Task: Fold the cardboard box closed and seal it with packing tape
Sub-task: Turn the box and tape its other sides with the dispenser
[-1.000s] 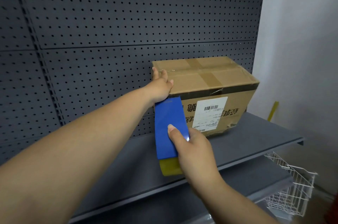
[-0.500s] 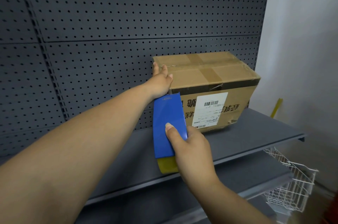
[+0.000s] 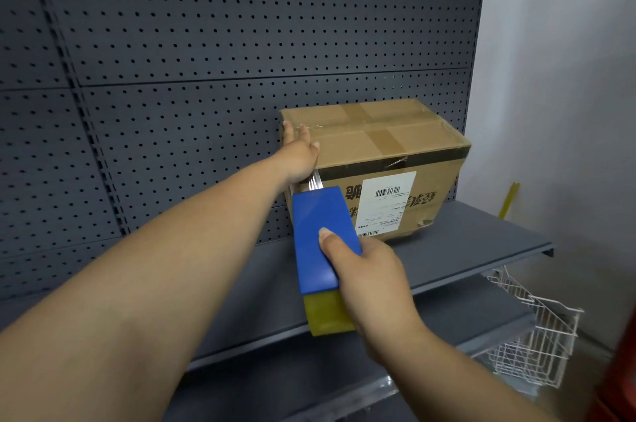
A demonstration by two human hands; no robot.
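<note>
Head view: cardboard box (image 3: 395, 146) on grey shelf (image 3: 481, 242).

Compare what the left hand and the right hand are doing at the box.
The left hand lies flat with straight fingers on the top left corner of the cardboard box, while the right hand curls around the blue tape dispenser. The left hand is up at the box top; the right hand sits lower, in front of the box's near face. The left touches the box; the right touches only the dispenser. Both work at the box's left end.
</note>
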